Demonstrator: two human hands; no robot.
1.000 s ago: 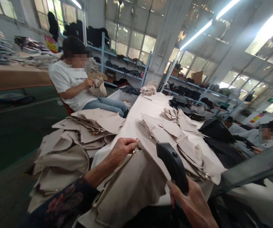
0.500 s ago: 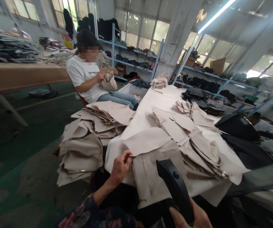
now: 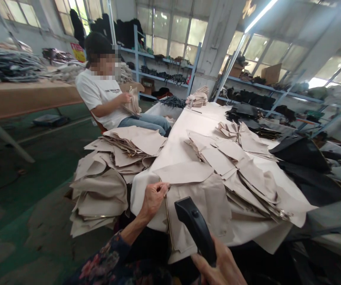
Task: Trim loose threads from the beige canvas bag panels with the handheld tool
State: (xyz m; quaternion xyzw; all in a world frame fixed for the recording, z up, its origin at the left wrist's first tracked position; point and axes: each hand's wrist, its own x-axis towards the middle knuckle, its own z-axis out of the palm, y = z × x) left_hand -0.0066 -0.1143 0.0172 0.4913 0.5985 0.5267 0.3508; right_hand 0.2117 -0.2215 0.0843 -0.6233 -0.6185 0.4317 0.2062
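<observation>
My left hand (image 3: 153,201) pinches the near left corner of a beige fabric piece (image 3: 185,174) with thumb and fingers. The flap lies folded back across a larger beige panel (image 3: 200,206) at the table's near edge, with a gold-coloured zip-like strip along the panel's left side. In my right hand (image 3: 222,263) is a black handheld tool shaped like a hair clipper (image 3: 196,225), gripped by its handle. Its wide head points up and left over the panel, close to my left hand. Whether the head touches the fabric I cannot tell.
Stacked beige pieces (image 3: 99,194) rise left of the white-covered table (image 3: 178,134). More beige pieces (image 3: 241,174) lie to the right, beside black pieces (image 3: 304,158). A seated person in a white shirt (image 3: 99,89) handles beige fabric. Blue shelves (image 3: 166,59) stand behind.
My right hand has moved the black tool left, nearer my left hand. My left hand has risen slightly, still pinching the fabric. The seated person's hands have shifted on their piece.
</observation>
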